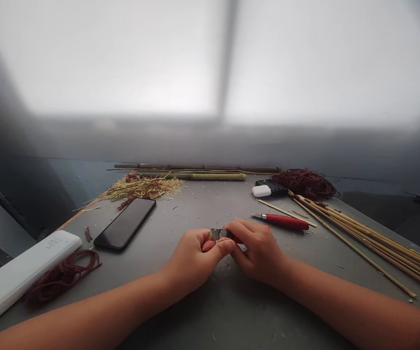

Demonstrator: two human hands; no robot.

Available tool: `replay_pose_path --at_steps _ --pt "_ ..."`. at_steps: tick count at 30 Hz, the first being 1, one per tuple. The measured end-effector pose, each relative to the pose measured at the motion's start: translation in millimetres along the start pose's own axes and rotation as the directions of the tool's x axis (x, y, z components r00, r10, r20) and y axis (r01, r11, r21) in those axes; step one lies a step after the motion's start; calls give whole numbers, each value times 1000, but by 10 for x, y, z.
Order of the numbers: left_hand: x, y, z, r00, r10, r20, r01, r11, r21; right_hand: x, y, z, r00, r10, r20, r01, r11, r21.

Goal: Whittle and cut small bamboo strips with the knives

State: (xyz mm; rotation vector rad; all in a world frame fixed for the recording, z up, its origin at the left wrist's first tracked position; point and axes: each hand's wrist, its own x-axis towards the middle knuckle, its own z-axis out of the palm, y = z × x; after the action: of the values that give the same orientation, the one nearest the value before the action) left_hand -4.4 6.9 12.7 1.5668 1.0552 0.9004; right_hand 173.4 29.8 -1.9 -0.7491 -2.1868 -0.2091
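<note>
Close together over the near middle of the table are my left hand (195, 255) and my right hand (257, 245), both closed. A dark metal cutting tool (217, 233) shows between the fingertips. Its red handle is mostly hidden in my right hand. The left thumb presses toward the right fingers, and the left fingers curl beside the metal; what they pinch there is hidden. Just beyond my right hand lies a red-handled carving knife (286, 222), its blade pointing left, near a thin bamboo strip (293, 215).
Thin bamboo sticks (370, 238) lie right. Dark red cord (306, 183) is heaped behind a white earbud case (261, 191). Left are a phone (125, 224), a white power bank (27, 272), a cord coil (63, 274) and shavings (147, 187). Bamboo poles (210, 177) line the back.
</note>
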Motion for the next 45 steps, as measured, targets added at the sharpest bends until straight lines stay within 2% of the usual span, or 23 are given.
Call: replay_pose_path --at_steps 8,11,13,18,20,24,45 --pt "-2 -38 2 999 -13 -29 12 1000 -20 18 -6 -13 999 41 -23 -42 998 -42" --pt "-2 -69 -7 1000 4 -6 -4 999 -52 21 0 -18 999 46 -26 -47 998 -30" --pt "7 -90 -18 999 34 40 -30 996 -81 24 4 -28 999 34 1 -34 999 7" --pt "20 -125 -42 988 76 133 -62 992 -109 39 2 -64 986 -23 164 -3 988 155" --pt "15 -119 -44 982 88 170 -67 990 -128 42 0 -70 982 -38 185 2 982 190" --pt "3 -90 -39 975 84 206 -53 987 -151 36 7 -64 981 -55 187 15 978 209" --pt "1 -110 -47 973 76 219 -50 991 -125 44 14 -70 983 -89 160 51 972 230"
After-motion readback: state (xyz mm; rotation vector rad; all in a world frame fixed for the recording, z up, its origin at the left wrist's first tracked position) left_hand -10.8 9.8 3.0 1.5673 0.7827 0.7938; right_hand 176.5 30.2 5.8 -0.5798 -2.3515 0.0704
